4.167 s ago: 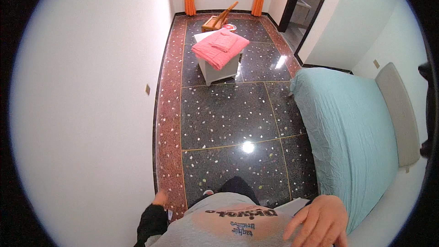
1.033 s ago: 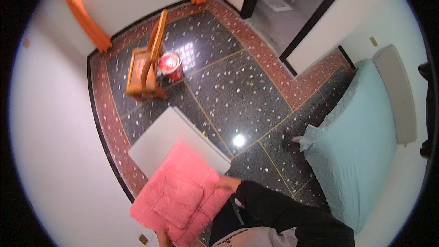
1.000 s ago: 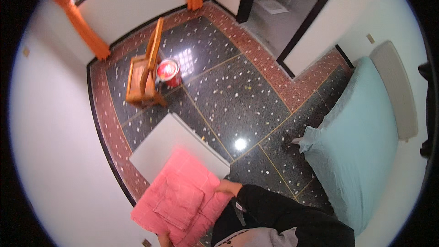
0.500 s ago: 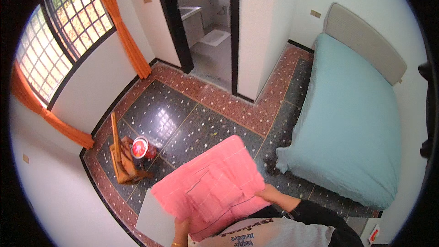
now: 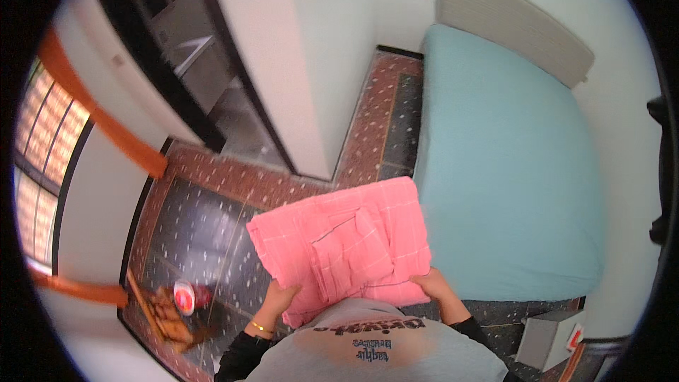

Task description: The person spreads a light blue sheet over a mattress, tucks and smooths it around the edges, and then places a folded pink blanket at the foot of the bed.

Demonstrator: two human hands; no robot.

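Note:
A stack of folded pink bedding [image 5: 332,223], marked with thin white lines, is held flat in front of my waist. On top of it lies a smaller folded piece of the same cloth [image 5: 357,255]. My left hand [image 5: 281,298], with a gold bracelet at the wrist, grips the near left edge. The near right edge is in my right hand [image 5: 433,284]. Some fingers of both hands are hidden under the cloth. Just beyond its right side stands a bed [image 5: 509,170] covered by a smooth light-blue sheet.
A grey headboard [image 5: 513,21] stands against the far wall. A small grey cabinet [image 5: 546,343] is at the lower right. To the left are a wooden chair [image 5: 161,320] and a red and white round container [image 5: 185,298]. A dark-framed doorway [image 5: 244,99] opens beyond a white wall corner [image 5: 304,78].
My view has turned right, bringing the bed closer beside the bedding. The bedding is still in both hands, and more of my left forearm shows. The white surface below the bedding is out of view.

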